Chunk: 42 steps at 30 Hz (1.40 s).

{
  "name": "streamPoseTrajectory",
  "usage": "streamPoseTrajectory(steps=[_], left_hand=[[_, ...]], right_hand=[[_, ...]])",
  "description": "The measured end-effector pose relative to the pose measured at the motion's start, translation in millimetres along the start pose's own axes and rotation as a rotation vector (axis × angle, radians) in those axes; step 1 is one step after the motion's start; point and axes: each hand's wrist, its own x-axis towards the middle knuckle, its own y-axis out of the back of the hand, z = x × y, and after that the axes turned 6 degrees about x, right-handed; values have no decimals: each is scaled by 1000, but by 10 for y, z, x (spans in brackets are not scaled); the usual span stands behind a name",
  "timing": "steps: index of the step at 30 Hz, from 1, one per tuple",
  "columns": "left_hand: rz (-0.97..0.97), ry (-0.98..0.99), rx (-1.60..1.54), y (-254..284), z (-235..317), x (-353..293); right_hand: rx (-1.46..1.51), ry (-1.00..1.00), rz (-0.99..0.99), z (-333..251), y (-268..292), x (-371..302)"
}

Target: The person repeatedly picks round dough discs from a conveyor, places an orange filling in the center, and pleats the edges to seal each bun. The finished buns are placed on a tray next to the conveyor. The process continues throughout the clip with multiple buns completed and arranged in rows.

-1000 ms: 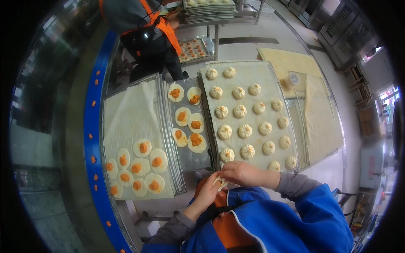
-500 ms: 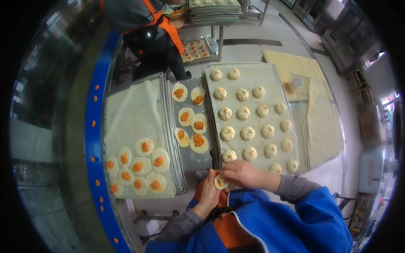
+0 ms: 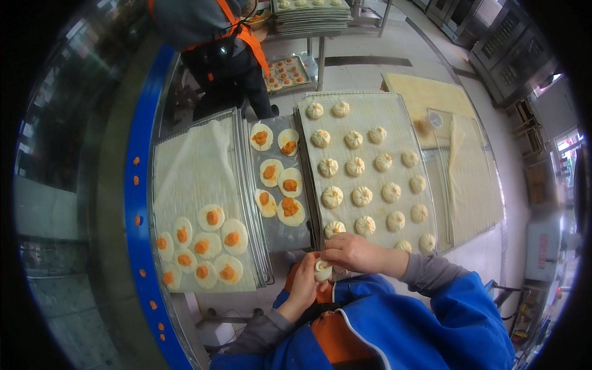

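Note:
My left hand [image 3: 305,282] cups a small round dough bun [image 3: 322,269] close to my chest. My right hand [image 3: 351,253] pinches the bun's top from the right. Just beyond my hands lies a lined tray [image 3: 394,117] with several pleated, closed buns [image 3: 361,196] in rows. Left of it, a metal tray [image 3: 280,231] holds several flat dough rounds [image 3: 291,211] topped with orange filling. Farther left, a paper-lined tray [image 3: 191,160] carries more filled rounds [image 3: 211,217] at its near end.
A blue rim [image 3: 134,203] with orange spots curves along the left. A person in an orange apron [image 3: 213,43] stands at the far side. Stacked trays [image 3: 311,18] sit on a rack behind; a small tray of pieces [image 3: 285,71] is below. Cloth-covered trays [image 3: 468,166] lie to the right.
The dough in my hands has gone from an open, loose wrapper to a closed round bun. My hands stayed near my chest, shifting only slightly.

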Motion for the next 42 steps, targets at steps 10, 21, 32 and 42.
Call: streamPoseTrajectory(steps=[10,21,32,42], left_hand=[[-149,-184,364,407,-242,359],[-160,-150,575,340,-15,465],[-177,-149,659,351,63,411],[-208,-119,468,298,154,160]], right_hand=[[-57,-53,-4,-2,-1,27],[-40,49,7,118,-58,-68],[386,-192,261,185,-323,-168],[127,22,138,12,-79,-210]])
